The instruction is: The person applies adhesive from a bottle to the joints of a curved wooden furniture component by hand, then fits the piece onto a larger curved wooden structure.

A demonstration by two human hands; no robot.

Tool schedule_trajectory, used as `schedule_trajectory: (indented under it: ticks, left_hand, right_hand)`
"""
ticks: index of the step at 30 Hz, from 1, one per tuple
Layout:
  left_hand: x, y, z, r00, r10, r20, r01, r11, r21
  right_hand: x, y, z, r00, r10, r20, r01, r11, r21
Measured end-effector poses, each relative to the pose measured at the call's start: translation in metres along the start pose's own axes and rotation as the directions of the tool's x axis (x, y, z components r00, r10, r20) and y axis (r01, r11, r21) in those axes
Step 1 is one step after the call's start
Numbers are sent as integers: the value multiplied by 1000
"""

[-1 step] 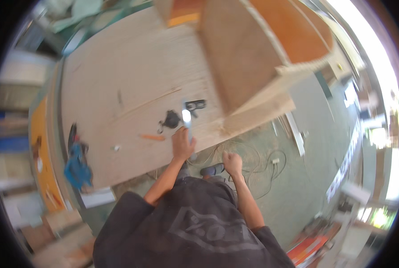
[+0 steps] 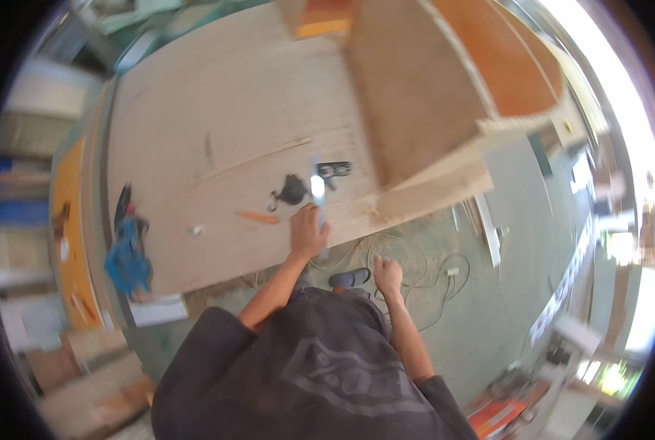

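Note:
My left hand (image 2: 310, 233) is closed around a flat, shiny metal strip (image 2: 318, 192) at the near edge of the pale wooden board (image 2: 173, 147). The strip points away from me; its exact kind is blurred. Close by on the board lie a black rounded object (image 2: 293, 190) with a small ring beside it, a black tool (image 2: 334, 170) and a slim orange tool (image 2: 258, 217). Off the board's edge, my right hand (image 2: 388, 276) hangs over the floor with fingers curled into a loose fist. Nothing shows in it.
A wooden cabinet-like box (image 2: 415, 88) with orange inner faces stands on the board's right side. At the left edge sits a blue power tool (image 2: 128, 260). Cables (image 2: 445, 293) lie on the green floor, near my sandal (image 2: 349, 278). Wood strips (image 2: 487, 229) lie further right.
My view has swung slightly, so the board and the things on it appear a little further right. Both hands keep their grips.

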State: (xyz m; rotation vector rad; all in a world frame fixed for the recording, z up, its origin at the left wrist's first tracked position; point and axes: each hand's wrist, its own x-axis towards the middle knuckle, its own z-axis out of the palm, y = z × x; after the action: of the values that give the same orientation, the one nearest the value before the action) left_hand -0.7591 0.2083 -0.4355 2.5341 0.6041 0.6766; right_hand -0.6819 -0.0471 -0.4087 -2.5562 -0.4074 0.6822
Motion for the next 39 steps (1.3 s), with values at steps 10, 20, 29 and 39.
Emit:
schedule_trajectory:
  ticks: [10,20,29,39]
  left_hand:
    - [-31,-3,-76,982,-179,51,182,982,-52]
    - [-101,-130,-174,529,-641,-556,688,708,-161]
    - [-109,-163,-207,614,-667,-422,653,730,-202]
    - [-206,-75,-194,718,-632,292,691,696,-193]
  right_hand:
    - [-132,200,65,881,341,327,-205,899,-387]
    - [-32,115,102,994,-96,58,89,989,118]
    - [-29,37,108,860,-176,478,335,902,-273]
    - [32,95,147,632,-199,749,460,875,-155]
